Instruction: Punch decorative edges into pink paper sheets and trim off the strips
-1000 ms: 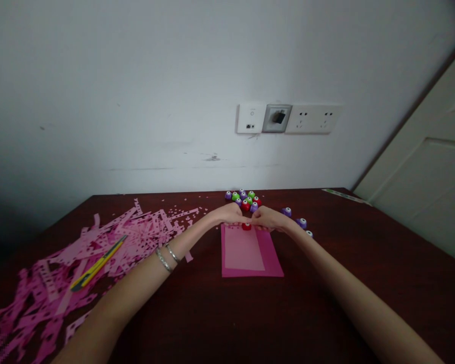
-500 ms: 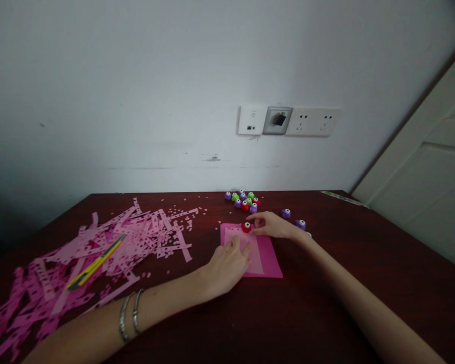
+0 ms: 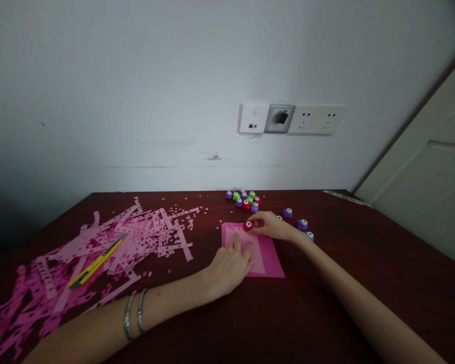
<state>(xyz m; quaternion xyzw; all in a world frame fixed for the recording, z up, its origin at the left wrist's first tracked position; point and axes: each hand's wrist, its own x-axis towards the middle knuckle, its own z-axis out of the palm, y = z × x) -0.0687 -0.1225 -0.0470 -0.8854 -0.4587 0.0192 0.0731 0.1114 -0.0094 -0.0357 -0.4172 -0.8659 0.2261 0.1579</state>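
Note:
A light pink paper sheet (image 3: pixel 258 260) lies over a larger, darker pink sheet (image 3: pixel 273 260) on the table. My left hand (image 3: pixel 228 268) is open, its fingers spread and resting on the light sheet. At the far edge of the paper, my right hand (image 3: pixel 268 225) has thumb and fingers closed on a small red paper punch (image 3: pixel 247 226) with a white top. A short row of tiny punched marks shows along the light sheet's far edge, left of the punch. Just beyond stands a cluster of purple, green and red punches (image 3: pixel 246 205).
Pink punched paper strips (image 3: pixel 147 237) and tiny cut-outs cover the table's left side, with a yellow utility knife (image 3: pixel 98 261) on top. Larger purple punches (image 3: pixel 302 224) sit beside my right wrist. A thin strip (image 3: pixel 348 197) lies at the back right, near the wall.
A second ago both hands were together at the red punch. My left hand has since come back toward me and down onto the sheet. My right hand has stayed at the punch.

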